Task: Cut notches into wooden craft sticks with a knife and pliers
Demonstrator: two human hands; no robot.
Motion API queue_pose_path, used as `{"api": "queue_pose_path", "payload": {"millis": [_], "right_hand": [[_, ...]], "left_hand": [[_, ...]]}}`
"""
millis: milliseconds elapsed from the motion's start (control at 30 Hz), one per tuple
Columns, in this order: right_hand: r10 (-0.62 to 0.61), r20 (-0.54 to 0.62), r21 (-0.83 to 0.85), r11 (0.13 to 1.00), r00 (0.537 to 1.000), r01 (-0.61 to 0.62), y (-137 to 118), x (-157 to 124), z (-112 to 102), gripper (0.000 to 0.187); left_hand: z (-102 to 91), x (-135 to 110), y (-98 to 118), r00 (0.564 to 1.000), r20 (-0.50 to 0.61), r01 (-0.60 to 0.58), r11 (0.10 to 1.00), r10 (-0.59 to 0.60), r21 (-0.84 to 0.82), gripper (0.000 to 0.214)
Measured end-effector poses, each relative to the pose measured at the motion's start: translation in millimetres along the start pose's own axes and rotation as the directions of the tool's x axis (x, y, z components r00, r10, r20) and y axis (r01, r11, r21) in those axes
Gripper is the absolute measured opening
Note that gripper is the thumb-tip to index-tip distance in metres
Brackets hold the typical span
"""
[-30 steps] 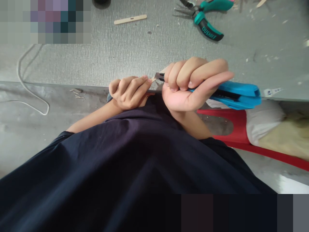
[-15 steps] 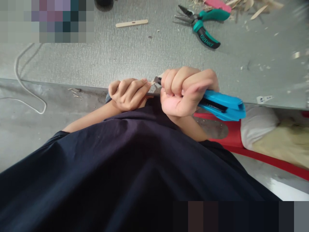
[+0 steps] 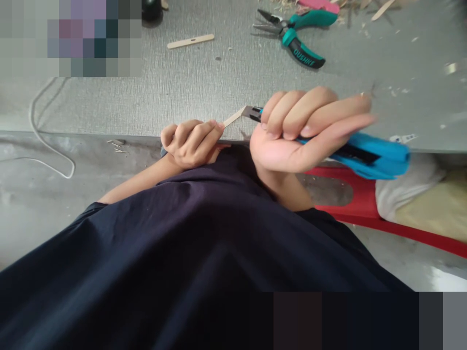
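A thin pale wooden stick [image 3: 233, 118] sticks out from the closed fingers of my left hand [image 3: 193, 143], near the table's front edge. My right hand [image 3: 306, 131] is wrapped around a blue utility knife [image 3: 383, 154], its body reaching out past the palm to the right. The short metal blade of the knife meets the far end of the stick. The part of the stick inside my left hand is hidden.
On the grey table [image 3: 127, 97] lie a flat wooden stick with a small slot [image 3: 191, 41] and teal-handled pliers [image 3: 292, 36]. Wood shavings and a pink object [image 3: 321, 6] are at the back. A white cable [image 3: 32, 109] hangs over the left edge; a red chair [image 3: 361, 194] stands at right.
My right hand has moved right with the knife, its blade sliding away from my left fingers to the stick's far end. More of the stick shows. My left hand has barely moved.
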State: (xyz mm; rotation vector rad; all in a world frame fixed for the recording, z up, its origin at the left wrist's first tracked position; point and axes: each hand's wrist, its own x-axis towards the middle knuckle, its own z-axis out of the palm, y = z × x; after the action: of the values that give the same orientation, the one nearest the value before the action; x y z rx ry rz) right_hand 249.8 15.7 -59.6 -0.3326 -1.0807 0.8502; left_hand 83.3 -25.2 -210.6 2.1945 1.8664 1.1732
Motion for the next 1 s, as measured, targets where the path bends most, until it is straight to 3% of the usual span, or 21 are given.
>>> {"api": "queue_pose_path", "payload": {"millis": [67, 167, 233, 300, 367, 767, 1000], "right_hand": [[-0.101, -0.127, 0.100, 0.988, 0.987, 0.114, 15.2, 4.0, 1.0, 0.071], [-0.159, -0.071, 0.167, 0.971, 0.985, 0.169, 31.0, 7.4, 0.0, 0.073], [-0.172, 0.006, 0.165, 0.972, 0.985, 0.169, 27.4, 8.4, -2.3, 0.075], [-0.011, 0.117, 0.087, 0.996, 0.993, 0.001, 14.6, 9.0, -4.6, 0.070], [0.054, 0.142, 0.072, 0.995, 0.988, -0.065, 0.4, 9.6, -5.6, 0.070], [0.223, 0.191, 0.159, 0.954, 0.956, -0.254, -17.8, 15.3, -3.4, 0.078], [0.245, 0.211, 0.186, 0.940, 0.946, -0.285, -17.6, 16.8, -0.8, 0.079]], "left_hand": [[-2.3, 1.9, 3.4, 1.000, -0.020, 0.012, 1.000, -0.012, 0.000, 0.084], [-0.7, 0.4, 3.4, 0.994, -0.109, 0.007, 0.999, -0.002, 0.047, 0.077], [2.9, -2.2, -0.9, 0.989, -0.147, -0.013, 0.997, 0.024, 0.071, 0.076], [6.5, -5.0, -6.8, 0.987, -0.157, -0.029, 0.997, 0.041, 0.077, 0.078], [9.0, -7.3, -12.1, 0.988, -0.148, -0.035, 0.996, 0.046, 0.080, 0.079], [8.0, -4.0, -6.7, 0.999, -0.047, 0.024, 0.998, -0.021, 0.065, 0.083], [3.2, 0.1, -0.2, 0.999, -0.023, 0.032, 0.999, -0.031, 0.041, 0.080]]}}
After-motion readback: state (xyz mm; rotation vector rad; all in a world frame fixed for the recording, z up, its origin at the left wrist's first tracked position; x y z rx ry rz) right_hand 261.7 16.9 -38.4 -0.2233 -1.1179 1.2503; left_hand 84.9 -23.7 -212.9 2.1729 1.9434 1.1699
